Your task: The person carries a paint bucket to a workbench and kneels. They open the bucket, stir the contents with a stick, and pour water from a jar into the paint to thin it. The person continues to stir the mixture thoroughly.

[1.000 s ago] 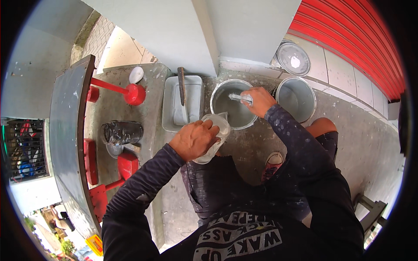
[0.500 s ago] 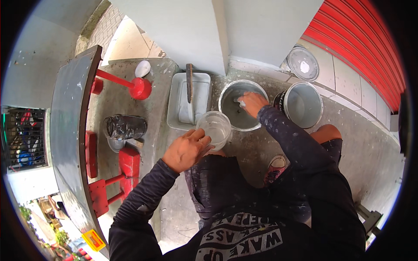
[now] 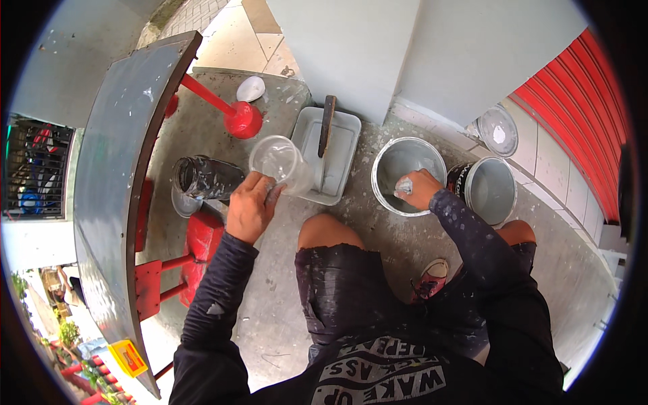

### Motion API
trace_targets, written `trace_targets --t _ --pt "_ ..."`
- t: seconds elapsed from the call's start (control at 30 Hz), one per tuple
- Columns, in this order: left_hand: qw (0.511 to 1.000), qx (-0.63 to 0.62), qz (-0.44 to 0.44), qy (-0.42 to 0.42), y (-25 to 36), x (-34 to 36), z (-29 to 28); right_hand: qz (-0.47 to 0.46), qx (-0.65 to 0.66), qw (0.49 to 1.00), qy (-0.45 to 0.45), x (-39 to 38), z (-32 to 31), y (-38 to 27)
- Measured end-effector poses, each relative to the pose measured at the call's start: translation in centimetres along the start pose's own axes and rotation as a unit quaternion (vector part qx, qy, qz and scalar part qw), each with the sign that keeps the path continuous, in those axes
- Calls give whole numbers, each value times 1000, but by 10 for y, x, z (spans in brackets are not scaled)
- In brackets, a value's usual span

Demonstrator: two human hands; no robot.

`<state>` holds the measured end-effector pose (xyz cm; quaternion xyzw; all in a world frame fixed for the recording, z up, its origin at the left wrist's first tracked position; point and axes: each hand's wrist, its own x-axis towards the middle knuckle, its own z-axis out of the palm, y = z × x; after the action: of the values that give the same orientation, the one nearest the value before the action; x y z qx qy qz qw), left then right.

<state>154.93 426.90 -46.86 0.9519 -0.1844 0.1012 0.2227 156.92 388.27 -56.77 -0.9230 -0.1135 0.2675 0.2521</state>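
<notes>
My left hand (image 3: 251, 209) grips a clear plastic tub (image 3: 275, 158) by its rim side, tilted, above the floor between a dark jar and a tray. Closed fingers of my right hand (image 3: 417, 189) reach inside a metal bucket (image 3: 405, 156) whose inner wall is smeared grey. A small whitish lump (image 3: 403, 185) shows at the fingertips; I cannot make out what it is. Left of the bucket, a pale rectangular tray (image 3: 345, 152) holds a long dark-handled tool (image 3: 327, 128) leaning across it. A second bucket (image 3: 491, 192), grey inside, stands right beside the first.
A dark metal table (image 3: 128, 135) with red legs (image 3: 243, 120) stands at the left. The dark jar (image 3: 206, 177) lies near a round lid (image 3: 185, 202). A white dish (image 3: 250, 88) is farther back. Another lid (image 3: 498, 131) leans by the step under the red shutter (image 3: 574, 101).
My left hand has carried the clear tub left, away from the bucket and past the tray. My right hand remains in the bucket, now lower in it. The whole view has shifted.
</notes>
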Motion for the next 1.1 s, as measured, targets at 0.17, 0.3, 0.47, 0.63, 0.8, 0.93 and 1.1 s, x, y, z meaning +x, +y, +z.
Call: trace_targets --t 0.17,0.3,0.47,0.63,0.8,0.93,1.1 --pt "995 47 -63 61 -48 12 14 -15 -52 997 60 6 14 15" --pt "987 88 -97 94 -82 18 24 5 -45 997 68 16 2 16" --pt "975 138 -125 123 -110 22 32 -10 -103 989 102 24 -11 14" --pt "971 149 -136 127 -119 20 39 -28 -130 979 155 29 -9 11" --pt "969 141 -159 128 -118 16 46 -64 -91 985 129 26 10 6" --pt "967 152 -168 115 -122 14 46 -59 -43 994 84 11 21 -4" --pt "966 151 -184 97 -115 18 48 -30 -57 997 29 1 19 9"
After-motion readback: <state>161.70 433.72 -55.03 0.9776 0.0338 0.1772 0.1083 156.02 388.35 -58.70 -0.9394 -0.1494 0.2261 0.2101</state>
